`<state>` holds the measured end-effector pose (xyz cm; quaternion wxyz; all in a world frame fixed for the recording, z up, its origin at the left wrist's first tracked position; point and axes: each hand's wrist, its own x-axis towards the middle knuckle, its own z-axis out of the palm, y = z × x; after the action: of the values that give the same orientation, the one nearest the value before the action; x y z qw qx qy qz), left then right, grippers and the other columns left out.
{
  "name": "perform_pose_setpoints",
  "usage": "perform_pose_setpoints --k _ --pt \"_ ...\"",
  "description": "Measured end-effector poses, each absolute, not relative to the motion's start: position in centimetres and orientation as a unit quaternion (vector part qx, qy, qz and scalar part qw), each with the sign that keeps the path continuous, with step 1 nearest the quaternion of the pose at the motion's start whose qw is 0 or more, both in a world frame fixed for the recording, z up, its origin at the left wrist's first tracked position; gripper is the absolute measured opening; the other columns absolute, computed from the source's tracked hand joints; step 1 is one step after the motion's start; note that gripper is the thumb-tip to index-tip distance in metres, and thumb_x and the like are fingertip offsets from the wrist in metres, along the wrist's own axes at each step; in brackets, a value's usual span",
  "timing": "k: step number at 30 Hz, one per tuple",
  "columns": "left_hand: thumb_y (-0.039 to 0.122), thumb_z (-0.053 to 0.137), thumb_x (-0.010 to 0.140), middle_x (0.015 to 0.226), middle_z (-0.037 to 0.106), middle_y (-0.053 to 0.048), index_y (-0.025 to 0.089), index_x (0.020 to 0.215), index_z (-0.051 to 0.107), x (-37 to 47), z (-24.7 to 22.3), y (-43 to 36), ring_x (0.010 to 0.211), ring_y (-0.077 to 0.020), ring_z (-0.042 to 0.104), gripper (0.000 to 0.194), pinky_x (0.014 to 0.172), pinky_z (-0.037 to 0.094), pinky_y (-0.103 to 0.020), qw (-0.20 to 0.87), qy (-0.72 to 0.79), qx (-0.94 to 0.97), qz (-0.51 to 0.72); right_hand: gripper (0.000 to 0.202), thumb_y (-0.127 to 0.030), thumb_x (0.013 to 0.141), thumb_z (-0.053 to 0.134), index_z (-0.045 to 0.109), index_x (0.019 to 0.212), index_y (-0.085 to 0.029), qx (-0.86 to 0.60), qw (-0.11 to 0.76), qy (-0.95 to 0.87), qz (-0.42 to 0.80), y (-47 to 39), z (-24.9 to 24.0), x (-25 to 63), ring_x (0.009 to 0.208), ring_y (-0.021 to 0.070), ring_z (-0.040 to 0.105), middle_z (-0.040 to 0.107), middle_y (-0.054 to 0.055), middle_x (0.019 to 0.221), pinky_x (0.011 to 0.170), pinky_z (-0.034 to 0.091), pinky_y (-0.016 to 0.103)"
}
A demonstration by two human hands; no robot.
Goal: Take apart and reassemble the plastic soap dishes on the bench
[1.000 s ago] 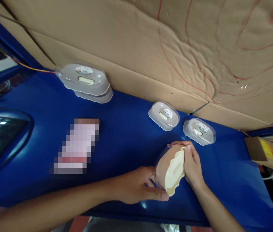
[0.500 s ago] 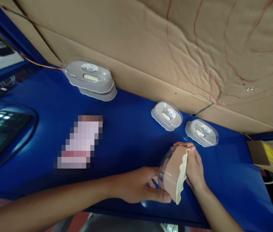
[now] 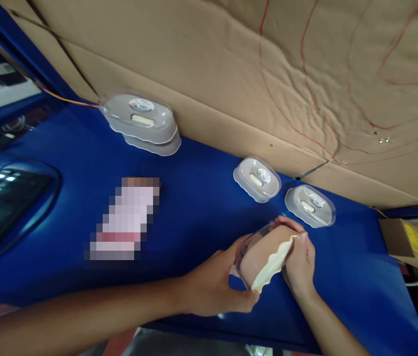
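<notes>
A beige container (image 3: 264,252) with a wavy cream rim and a clear cover is held up between both hands, tilted on its side. My left hand (image 3: 220,284) grips its lower left end, thumb on the rim and fingers around the clear cover. Round the upper right end is my right hand (image 3: 300,259), its fingers partly hidden behind the container. Just beyond the hands, two grey containers with clear covers, one at left (image 3: 257,179) and one at right (image 3: 310,205), rest on the blue table (image 3: 194,198).
Stacked grey containers (image 3: 142,123) stand against the cardboard wall (image 3: 194,59). A pixelated flat object (image 3: 125,217) lies left of centre. A dark glossy panel (image 3: 9,198) is at far left, a cardboard box (image 3: 409,242) at far right.
The beige container has turned so that its rim slants more, its lower end shifting left. My left hand has moved slightly left with it, and both hands keep their hold.
</notes>
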<state>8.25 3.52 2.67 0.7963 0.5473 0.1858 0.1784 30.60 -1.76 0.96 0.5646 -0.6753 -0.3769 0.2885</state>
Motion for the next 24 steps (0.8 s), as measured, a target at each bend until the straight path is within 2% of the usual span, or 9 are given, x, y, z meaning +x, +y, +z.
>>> perform_pose_setpoints --k 5,8,10,14,18,21,24 --pt "0.014 0.077 0.072 0.130 0.073 -0.003 0.033 0.161 0.033 8.1 2.9 3.8 0.114 -0.0260 0.071 0.101 0.099 0.056 -0.039 0.756 0.216 0.595 0.168 0.058 -0.071 0.094 0.054 0.080 0.117 -0.024 -0.606 0.599 -0.326 0.410 -1.4 1.9 30.6 0.104 0.0307 0.075 0.080 0.010 0.114 0.086 0.059 0.043" --pt "0.014 0.076 0.070 0.120 0.075 -0.002 0.030 0.161 0.034 8.1 3.3 4.0 0.104 -0.0246 0.073 0.101 0.091 0.057 -0.036 0.744 0.216 0.613 0.155 0.058 -0.071 0.084 0.065 0.082 0.112 -0.023 -0.579 0.592 -0.293 0.478 -1.0 2.7 30.5 0.096 0.0295 0.077 0.082 0.010 0.103 0.082 0.061 0.039" --pt "0.015 0.078 0.069 0.122 0.075 -0.003 0.030 0.161 0.034 8.0 3.4 4.1 0.104 -0.0253 0.073 0.103 0.091 0.057 -0.036 0.739 0.206 0.623 0.152 0.054 -0.068 0.081 0.069 0.083 0.106 -0.023 -0.572 0.591 -0.298 0.485 -0.9 3.0 30.6 0.089 0.0273 0.077 0.082 0.008 0.096 0.077 0.061 0.036" --pt "0.013 0.079 0.066 0.150 0.062 -0.009 0.031 0.164 0.032 8.1 3.3 4.0 0.130 -0.0325 0.064 0.110 0.110 0.049 -0.045 0.721 0.169 0.648 0.179 0.047 -0.065 0.085 0.065 0.082 0.099 -0.023 -0.561 0.596 -0.363 0.445 -1.5 3.5 30.7 0.083 0.0263 0.076 0.081 0.007 0.093 0.072 0.060 0.035" --pt "0.015 0.081 0.065 0.166 0.047 -0.012 0.030 0.165 0.030 7.8 2.6 3.7 0.149 -0.0376 0.048 0.113 0.123 0.038 -0.053 0.704 0.173 0.670 0.161 0.045 -0.062 0.093 0.057 0.081 0.100 -0.024 -0.561 0.600 -0.420 0.387 -2.1 3.6 30.5 0.084 0.0275 0.075 0.079 0.007 0.093 0.074 0.060 0.039" --pt "0.017 0.083 0.065 0.169 0.043 -0.012 0.030 0.165 0.026 7.6 2.1 3.2 0.153 -0.0378 0.043 0.116 0.126 0.034 -0.055 0.691 0.190 0.683 0.142 0.045 -0.059 0.096 0.053 0.081 0.101 -0.025 -0.563 0.612 -0.428 0.353 -2.3 3.7 30.2 0.085 0.0290 0.074 0.078 0.008 0.095 0.077 0.060 0.043" --pt "0.020 0.084 0.070 0.165 0.047 -0.013 0.031 0.164 0.025 7.6 2.0 2.9 0.147 -0.0355 0.051 0.111 0.122 0.041 -0.052 0.692 0.198 0.676 0.155 0.040 -0.055 0.097 0.053 0.080 0.098 -0.025 -0.573 0.615 -0.433 0.325 -2.3 3.8 29.9 0.084 0.0291 0.074 0.077 0.007 0.094 0.076 0.060 0.044"
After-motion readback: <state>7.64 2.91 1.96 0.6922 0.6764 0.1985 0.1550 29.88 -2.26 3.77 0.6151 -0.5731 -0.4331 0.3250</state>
